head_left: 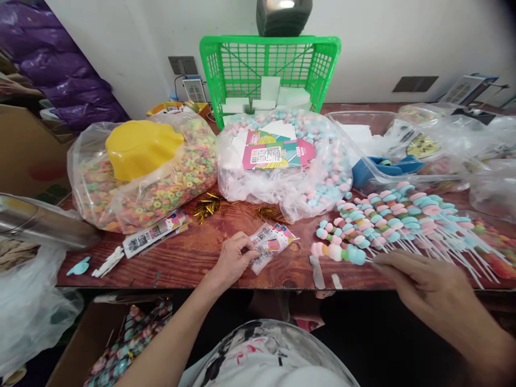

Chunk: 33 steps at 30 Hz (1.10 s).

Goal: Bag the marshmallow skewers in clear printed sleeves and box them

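Note:
My left hand [236, 258] pinches the left side of a small printed plastic bag [278, 242], which lies flat near the table's front edge. My right hand [419, 274], slightly blurred, has its fingers closed at the white stick of a marshmallow skewer [338, 252]. That skewer carries pink, yellowish and blue pieces and points to the left. Just behind it lies a heap of similar skewers [387, 215], their white sticks fanned to the right. More printed bags [155, 234] are stacked to the left of my left hand.
Behind my hands stand a bag of ring candies [193, 161] with a yellow bowl [141, 145] on it, and a bag of marshmallows [330, 156]. A green basket [270, 40] is at the wall. A metal flask [40, 220] lies left; a box of wrapped skewers [124, 344] sits below.

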Motion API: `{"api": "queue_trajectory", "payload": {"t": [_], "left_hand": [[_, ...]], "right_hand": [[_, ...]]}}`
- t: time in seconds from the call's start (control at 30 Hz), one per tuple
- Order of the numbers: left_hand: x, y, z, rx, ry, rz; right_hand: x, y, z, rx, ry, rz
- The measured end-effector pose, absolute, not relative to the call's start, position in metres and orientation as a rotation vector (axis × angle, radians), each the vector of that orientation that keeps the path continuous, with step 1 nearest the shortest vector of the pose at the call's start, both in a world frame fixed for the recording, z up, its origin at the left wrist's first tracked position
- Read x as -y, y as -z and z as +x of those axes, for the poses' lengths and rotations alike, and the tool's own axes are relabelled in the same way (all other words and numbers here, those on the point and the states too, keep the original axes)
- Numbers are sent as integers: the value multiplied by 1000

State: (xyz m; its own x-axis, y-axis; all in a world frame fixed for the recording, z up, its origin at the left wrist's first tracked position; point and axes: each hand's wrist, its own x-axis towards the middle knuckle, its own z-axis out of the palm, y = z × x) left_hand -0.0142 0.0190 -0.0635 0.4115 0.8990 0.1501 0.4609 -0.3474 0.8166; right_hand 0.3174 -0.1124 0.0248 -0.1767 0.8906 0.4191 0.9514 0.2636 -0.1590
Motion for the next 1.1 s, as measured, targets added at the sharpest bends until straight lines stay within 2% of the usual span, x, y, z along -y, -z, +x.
{"api": "queue_trajectory", "payload": {"t": [0.13, 0.4, 0.7, 0.97, 1.1], "left_hand": [[-20, 64, -17, -1107, -774, 2008], [-7, 69, -11, -1179, -752, 2449], [-11, 73, -13, -1201, -846, 2306], [-17, 68, -17, -1148, -829, 2088], [-17, 67, -17, -1135, -839, 2067]], "right_hand": [[109, 4, 283, 1717, -176, -1577], [108, 38, 259, 1449, -485, -1595], [110, 46, 260, 1398, -455, -1560], [108, 66, 254, 1449, -569, -1492], [109, 70, 246, 1462, -499, -1469]]}}
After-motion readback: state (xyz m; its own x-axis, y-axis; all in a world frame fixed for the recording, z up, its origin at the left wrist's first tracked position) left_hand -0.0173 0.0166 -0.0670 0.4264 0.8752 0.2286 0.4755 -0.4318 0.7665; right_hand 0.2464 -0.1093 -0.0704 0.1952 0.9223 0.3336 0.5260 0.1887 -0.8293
